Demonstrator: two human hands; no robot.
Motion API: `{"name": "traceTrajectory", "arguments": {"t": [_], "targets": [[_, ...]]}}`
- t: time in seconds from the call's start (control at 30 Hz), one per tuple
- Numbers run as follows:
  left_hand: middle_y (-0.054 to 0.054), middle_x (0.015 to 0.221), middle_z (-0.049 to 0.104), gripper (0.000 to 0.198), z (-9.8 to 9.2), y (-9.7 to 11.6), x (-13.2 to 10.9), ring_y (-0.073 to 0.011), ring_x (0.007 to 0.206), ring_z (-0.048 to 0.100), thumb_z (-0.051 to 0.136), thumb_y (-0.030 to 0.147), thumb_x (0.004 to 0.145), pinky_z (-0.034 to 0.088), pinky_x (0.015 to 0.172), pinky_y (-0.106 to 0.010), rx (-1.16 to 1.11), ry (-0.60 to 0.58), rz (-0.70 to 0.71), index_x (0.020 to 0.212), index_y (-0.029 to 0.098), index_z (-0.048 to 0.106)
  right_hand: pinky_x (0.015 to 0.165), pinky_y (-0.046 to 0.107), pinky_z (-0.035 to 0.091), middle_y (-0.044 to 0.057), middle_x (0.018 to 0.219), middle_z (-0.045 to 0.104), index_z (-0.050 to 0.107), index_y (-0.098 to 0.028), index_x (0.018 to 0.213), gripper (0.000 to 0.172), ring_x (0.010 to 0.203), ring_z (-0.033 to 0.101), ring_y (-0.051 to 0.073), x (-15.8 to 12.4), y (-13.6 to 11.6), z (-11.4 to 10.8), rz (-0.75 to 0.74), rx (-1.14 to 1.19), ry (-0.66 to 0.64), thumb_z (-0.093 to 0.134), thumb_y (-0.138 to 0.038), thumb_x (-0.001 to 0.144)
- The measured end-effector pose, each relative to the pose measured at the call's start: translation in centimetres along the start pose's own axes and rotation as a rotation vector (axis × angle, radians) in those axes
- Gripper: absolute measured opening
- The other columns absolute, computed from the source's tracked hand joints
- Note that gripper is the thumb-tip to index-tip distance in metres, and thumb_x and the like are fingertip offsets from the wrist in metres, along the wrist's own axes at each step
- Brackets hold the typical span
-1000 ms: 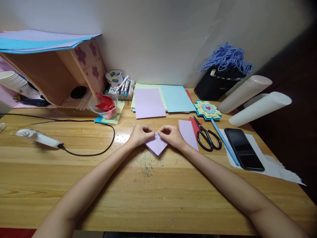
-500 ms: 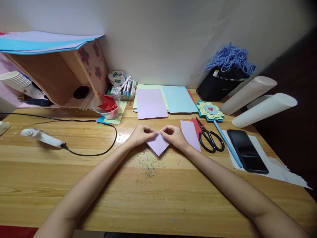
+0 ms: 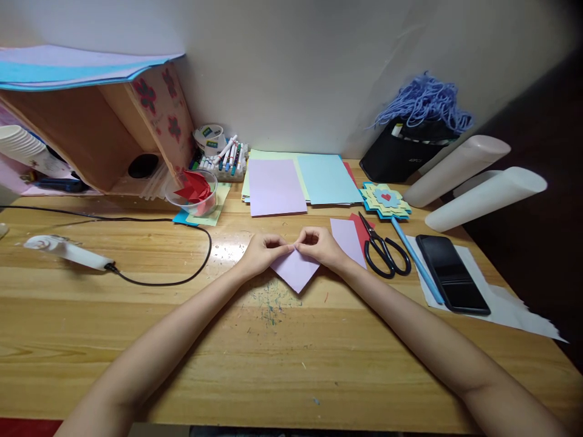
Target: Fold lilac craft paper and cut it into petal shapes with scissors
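A small piece of light purple paper is held between my two hands near the middle of the table, one corner pointing toward me. My left hand pinches its far edge from the left. My right hand pinches the same edge from the right, with the thumbs nearly touching. The fingers partly cover the paper's upper part. Just right of my right hand lie a purple paper strip, a red piece of paper and black-handled scissors.
Behind my hands lie purple and light blue sheets. A layered paper flower with a blue stick and a phone are at right. A white glue gun with its cord and a cup of red folded paper stand left.
The view has shifted slightly. The purple paper has turned a little in my hands, and its near corner sits slightly lower and to the right. Both hands still pinch it.
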State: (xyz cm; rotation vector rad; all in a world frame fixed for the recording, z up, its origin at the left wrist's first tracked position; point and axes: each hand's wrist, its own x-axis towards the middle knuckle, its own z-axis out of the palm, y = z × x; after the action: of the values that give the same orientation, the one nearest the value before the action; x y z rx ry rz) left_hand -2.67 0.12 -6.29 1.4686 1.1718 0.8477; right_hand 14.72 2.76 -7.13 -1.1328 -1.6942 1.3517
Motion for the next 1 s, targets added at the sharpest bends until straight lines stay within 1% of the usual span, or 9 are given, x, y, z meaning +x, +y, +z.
{"name": "traceTrajectory", "arguments": {"t": [0.1, 0.23, 0.33, 0.43, 0.53, 0.63, 0.77, 0.9, 1.0], "targets": [[-0.001, 0.061, 0.06, 0.025, -0.17, -0.11, 0.13, -0.0093, 0.055, 0.047, 0.064, 0.036, 0.069, 0.033, 0.052, -0.021, -0.043, -0.009, -0.036, 0.064, 0.012, 0.066, 0.046, 0.02, 0.035, -0.001, 0.057, 0.056, 0.058, -0.014, 0.06, 0.005, 0.05, 0.047, 0.008, 0.01, -0.1, -0.28, 0.056, 0.016, -0.033, 0.059, -0.019, 0.06], [0.0, 0.061, 0.057, 0.026, -0.39, -0.2, 0.18, -0.0087, 0.055, 0.045, 0.06, 0.036, 0.072, 0.031, 0.052, -0.021, -0.083, -0.047, -0.048, 0.065, 0.012, 0.064, 0.046, 0.021, 0.035, -0.001, 0.054, 0.057, 0.061, -0.013, 0.061, 0.006, 0.048, 0.048, 0.008, 0.0, -0.15, -0.48, 0.113, 0.056, -0.05, 0.059, -0.018, 0.059], [0.001, 0.059, 0.055, 0.027, -0.45, -0.21, 0.11, -0.0084, 0.054, 0.044, 0.057, 0.036, 0.074, 0.031, 0.051, -0.021, -0.086, -0.046, -0.06, 0.064, 0.012, 0.062, 0.045, 0.021, 0.035, -0.002, 0.051, 0.054, 0.061, -0.013, 0.062, 0.006, 0.046, 0.047, 0.008, 0.05, -0.33, -0.55, 0.133, 0.104, -0.055, 0.059, -0.018, 0.058], [0.0, 0.059, 0.055, 0.026, -0.27, -0.23, 0.03, -0.0089, 0.055, 0.045, 0.056, 0.034, 0.074, 0.032, 0.051, -0.021, -0.046, -0.027, -0.043, 0.066, 0.011, 0.062, 0.047, 0.021, 0.038, -0.001, 0.056, 0.056, 0.06, -0.014, 0.062, 0.009, 0.049, 0.049, 0.008, 0.05, -0.58, -0.56, 0.108, 0.134, -0.061, 0.06, -0.023, 0.063], [-0.002, 0.064, 0.059, 0.023, 0.04, -0.25, -0.04, -0.0108, 0.058, 0.05, 0.055, 0.031, 0.074, 0.036, 0.053, -0.021, 0.016, 0.025, -0.013, 0.069, 0.011, 0.064, 0.046, 0.021, 0.036, -0.003, 0.052, 0.052, 0.053, -0.016, 0.058, 0.019, 0.046, 0.045, 0.007, -0.05, -0.57, -0.41, 0.079, 0.113, -0.053, 0.061, -0.03, 0.068], [-0.004, 0.069, 0.063, 0.023, 0.21, -0.3, -0.1, -0.0124, 0.062, 0.053, 0.054, 0.03, 0.074, 0.039, 0.055, -0.022, 0.058, 0.044, 0.012, 0.071, 0.01, 0.065, 0.044, 0.021, 0.032, -0.005, 0.052, 0.049, 0.05, -0.016, 0.059, 0.023, 0.045, 0.041, 0.007, -0.14, -0.18, -0.09, 0.06, 0.03, -0.04, 0.067, -0.03, 0.064], [-0.004, 0.068, 0.064, 0.023, 0.18, -0.44, -0.12, -0.0125, 0.061, 0.055, 0.055, 0.029, 0.074, 0.04, 0.055, -0.021, 0.114, 0.042, 0.044, 0.07, 0.01, 0.066, 0.051, 0.021, 0.034, -0.002, 0.061, 0.051, 0.052, -0.015, 0.063, 0.017, 0.055, 0.045, 0.009, -0.01, 0.26, 0.16, 0.02, -0.044, -0.046, 0.063, -0.027, 0.067], [-0.005, 0.067, 0.065, 0.025, 0.19, -0.67, -0.08, -0.0129, 0.06, 0.055, 0.053, 0.029, 0.075, 0.04, 0.054, -0.021, 0.171, 0.03, 0.076, 0.071, 0.009, 0.067, 0.053, 0.021, 0.033, -0.003, 0.062, 0.05, 0.052, -0.015, 0.065, 0.01, 0.058, 0.044, 0.009, 0.09, 0.04, 0.07, 0.018, -0.078, -0.091, 0.057, -0.023, 0.07], [-0.005, 0.068, 0.067, 0.025, 0.24, -0.82, -0.03, -0.0136, 0.063, 0.057, 0.052, 0.028, 0.075, 0.041, 0.056, -0.022, 0.192, 0.0, 0.099, 0.071, 0.01, 0.068, 0.053, 0.021, 0.032, -0.003, 0.062, 0.049, 0.053, -0.015, 0.065, 0.007, 0.058, 0.043, 0.009, 0.04, -0.25, -0.19, 0.02, -0.095, -0.129, 0.055, -0.02, 0.07]]}}
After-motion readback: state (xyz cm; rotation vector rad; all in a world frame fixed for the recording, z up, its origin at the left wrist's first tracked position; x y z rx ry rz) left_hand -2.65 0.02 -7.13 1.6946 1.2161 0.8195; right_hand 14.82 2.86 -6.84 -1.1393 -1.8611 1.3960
